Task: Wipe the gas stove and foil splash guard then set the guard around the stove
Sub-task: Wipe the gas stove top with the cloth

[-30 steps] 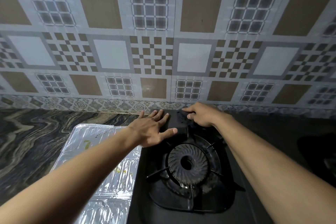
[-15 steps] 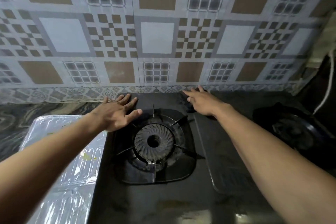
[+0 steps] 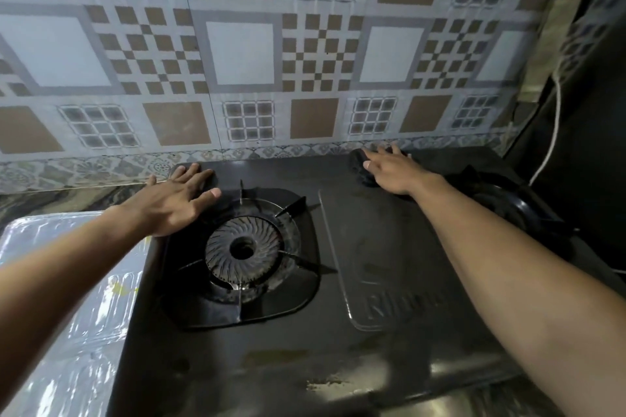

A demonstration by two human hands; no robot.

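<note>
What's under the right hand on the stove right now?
A dark wiping cloth, pressed against the back edge of the gas stove by the right hand. Only part of it shows beside the fingers; the hand covers the rest.

Black gas stove (image 3: 389, 247), silver foil guard (image 3: 67, 298); brown-and-grey checked tiles (image 3: 315, 54), dark marbled countertop (image 3: 50, 201)

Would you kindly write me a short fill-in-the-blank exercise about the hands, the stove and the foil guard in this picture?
1. The right hand presses a dark ____ onto the back of the stove.
2. The left hand rests, fingers spread, on the stove's rear ____ corner.
3. The foil guard lies ____ on the counter, left of the stove, not yet standing around it.

Missing words: cloth; left; flat.
</note>
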